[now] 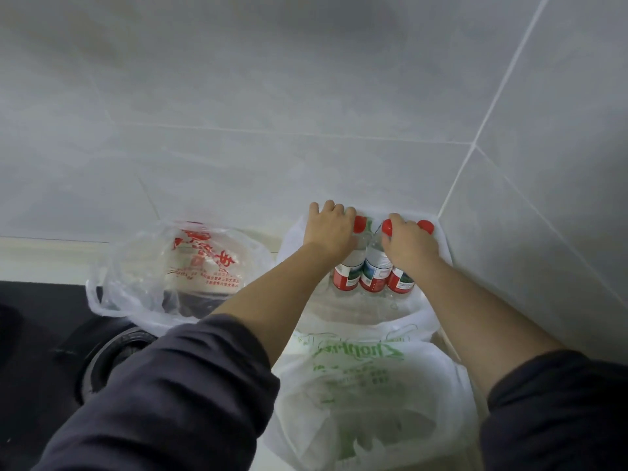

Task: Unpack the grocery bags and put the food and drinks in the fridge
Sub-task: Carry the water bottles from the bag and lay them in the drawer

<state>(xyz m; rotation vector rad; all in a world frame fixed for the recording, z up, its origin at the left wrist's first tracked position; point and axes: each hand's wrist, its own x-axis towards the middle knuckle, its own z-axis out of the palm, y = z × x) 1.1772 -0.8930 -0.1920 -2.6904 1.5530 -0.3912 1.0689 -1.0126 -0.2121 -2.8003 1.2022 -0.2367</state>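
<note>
Three clear water bottles [373, 275] with red caps and red-and-green labels stand close together in an open white plastic bag [421, 307] at the corner of the tiled walls. My left hand [328, 229] grips the left bottle near its neck, fingers curled over the top. My right hand [409, 243] grips the tops of the middle and right bottles, with red caps showing on both sides of it. The bottles' lower parts are hidden by the bag.
A white bag with green print [360, 385] lies nearest me, below the bottles. A clear bag with red print [190, 266] sits to the left, partly over a black stove burner [112, 351]. Grey tiled walls [306, 96] close in behind and on the right.
</note>
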